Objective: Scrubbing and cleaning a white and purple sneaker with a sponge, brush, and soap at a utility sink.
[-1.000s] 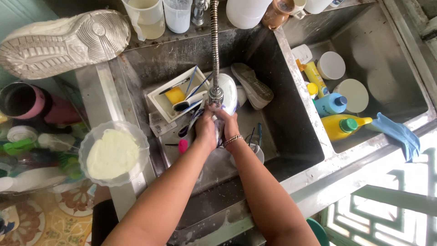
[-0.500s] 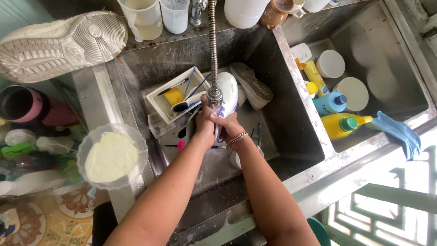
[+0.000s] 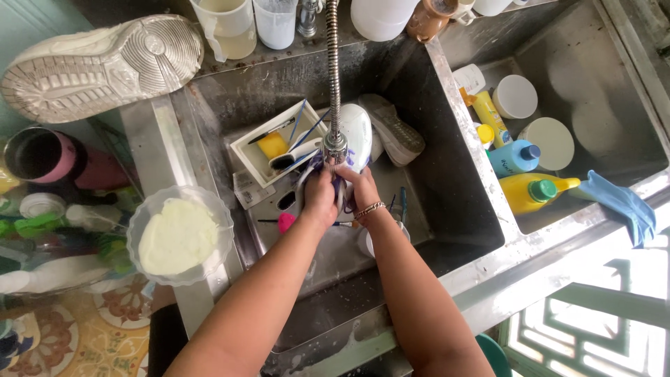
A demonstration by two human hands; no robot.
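Note:
Both of my hands meet under the tap head point(image 3: 335, 144) in the left sink basin point(image 3: 447, 174). My left hand point(image 3: 319, 197) and my right hand point(image 3: 361, 187), which wears a thin bracelet, are closed together on a small purple and white item point(image 3: 339, 183). My fingers hide most of it. Just behind the tap lies a white shoe point(image 3: 357, 129), with a second shoe point(image 3: 399, 131) sole-up to its right. Left of the tap stands a white tray point(image 3: 246, 148) holding a yellow sponge point(image 3: 273, 145) and brushes.
A pink brush point(image 3: 286, 223) lies on the basin floor. A clear bowl of white foam point(image 3: 179, 236) sits on the left rim. A large shoe point(image 3: 98, 63) lies sole-up at far left. The right basin holds a blue bottle point(image 3: 515, 158), a yellow bottle point(image 3: 529, 193), lids and a blue glove point(image 3: 622, 204).
My hands stay under the tap and shift only slightly against each other around the held item. Nothing else has moved.

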